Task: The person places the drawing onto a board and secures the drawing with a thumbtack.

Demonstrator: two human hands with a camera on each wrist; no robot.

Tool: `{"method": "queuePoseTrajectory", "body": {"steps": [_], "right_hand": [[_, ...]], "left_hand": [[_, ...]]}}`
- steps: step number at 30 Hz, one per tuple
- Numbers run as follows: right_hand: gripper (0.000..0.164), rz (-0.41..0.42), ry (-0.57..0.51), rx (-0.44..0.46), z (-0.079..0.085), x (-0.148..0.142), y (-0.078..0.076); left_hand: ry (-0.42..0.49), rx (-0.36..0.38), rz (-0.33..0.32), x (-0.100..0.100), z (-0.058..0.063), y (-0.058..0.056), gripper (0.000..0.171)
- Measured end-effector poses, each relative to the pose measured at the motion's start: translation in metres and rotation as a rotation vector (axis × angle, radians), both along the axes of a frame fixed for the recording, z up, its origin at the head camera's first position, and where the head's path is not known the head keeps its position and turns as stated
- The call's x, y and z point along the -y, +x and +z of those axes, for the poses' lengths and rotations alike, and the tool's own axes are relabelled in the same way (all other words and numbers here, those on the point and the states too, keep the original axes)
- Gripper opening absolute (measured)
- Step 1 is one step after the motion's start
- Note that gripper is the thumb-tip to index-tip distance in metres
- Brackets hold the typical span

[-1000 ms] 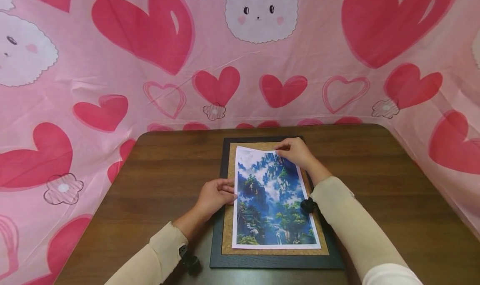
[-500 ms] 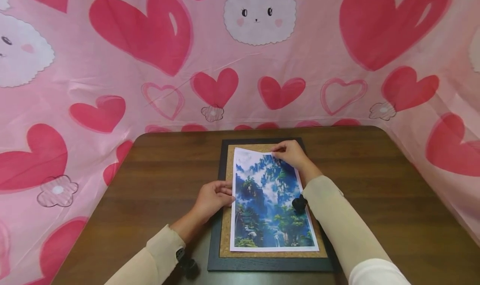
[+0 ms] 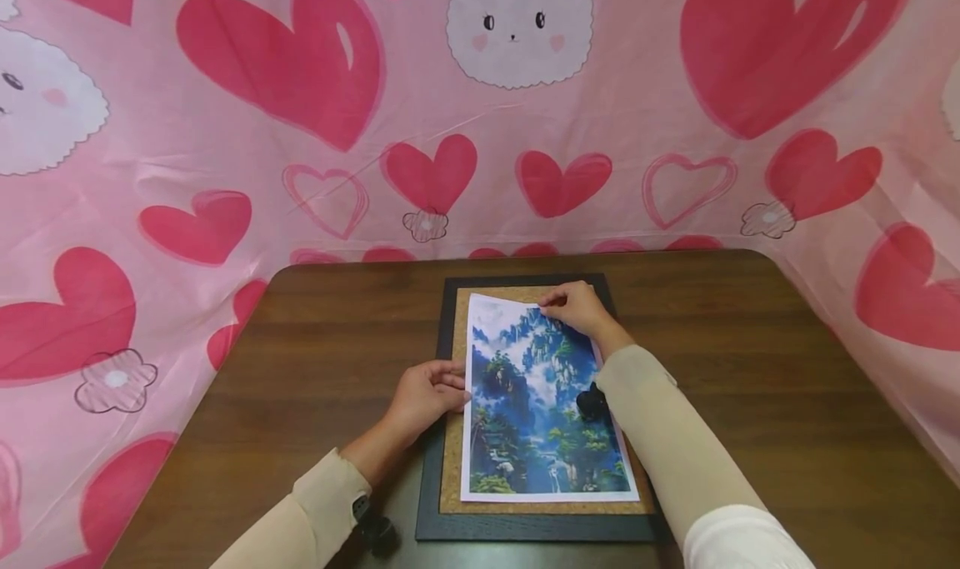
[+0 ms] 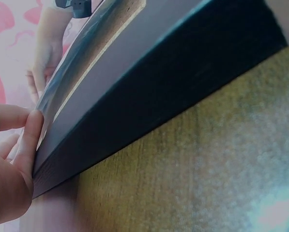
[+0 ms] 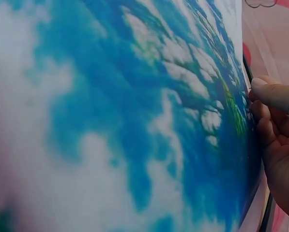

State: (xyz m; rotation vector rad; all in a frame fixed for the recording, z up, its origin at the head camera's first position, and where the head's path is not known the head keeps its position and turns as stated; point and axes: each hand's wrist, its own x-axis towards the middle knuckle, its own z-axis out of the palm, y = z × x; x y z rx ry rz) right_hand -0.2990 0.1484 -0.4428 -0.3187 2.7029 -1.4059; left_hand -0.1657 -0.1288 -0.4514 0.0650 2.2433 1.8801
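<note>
A printed landscape picture (image 3: pixel 543 411), white-bordered with blue mountains and green trees, lies over a cork panel (image 3: pixel 450 469) in a black frame (image 3: pixel 540 527). Its top edge bends up near the right hand. My left hand (image 3: pixel 426 398) pinches the left edge of the sheet at mid-height; in the left wrist view the thumb (image 4: pixel 32 133) and index finger meet at that edge, beside the frame's side. At the top edge, toward the right corner, my right hand (image 3: pixel 579 306) pinches the paper between thumb and fingers. That hand and its forearm hide the picture's upper right corner.
The frame rests on a brown wood-grain table (image 3: pixel 322 327) with rounded far corners. Behind and at both sides hangs a pink cloth (image 3: pixel 495 186) printed with hearts and faces. A small black device (image 3: pixel 375 531) hangs from the left cuff, another (image 3: pixel 591 402) from the right.
The right hand has shifted slightly left along the picture's top edge, its forearm moving left too. The left hand keeps its place on the left edge. The view has shifted a little.
</note>
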Motion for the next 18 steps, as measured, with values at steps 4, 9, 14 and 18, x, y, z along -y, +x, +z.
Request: {"method": "queuePoseTrajectory", "body": {"steps": [4,9,14,18], "right_hand": [[0.014,-0.005,0.012,0.005,-0.0028,-0.0007,-0.0018],[0.012,-0.006,0.032,-0.009,-0.0038,-0.0014,-0.0023],[0.012,-0.007,0.061,-0.037,-0.0034,-0.0002,-0.0026],[0.013,-0.009,0.071,-0.009,-0.0025,0.0019,-0.0028]], "left_hand": [[0.006,0.003,-0.003,0.0006,0.0002,-0.0002,0.044],[0.018,0.008,-0.005,0.0002,0.0015,0.0002,0.044],[0.014,0.005,-0.002,-0.0003,0.0024,0.0006,0.043],[0.012,0.005,0.000,0.0001,0.0028,0.0010,0.043]]}}
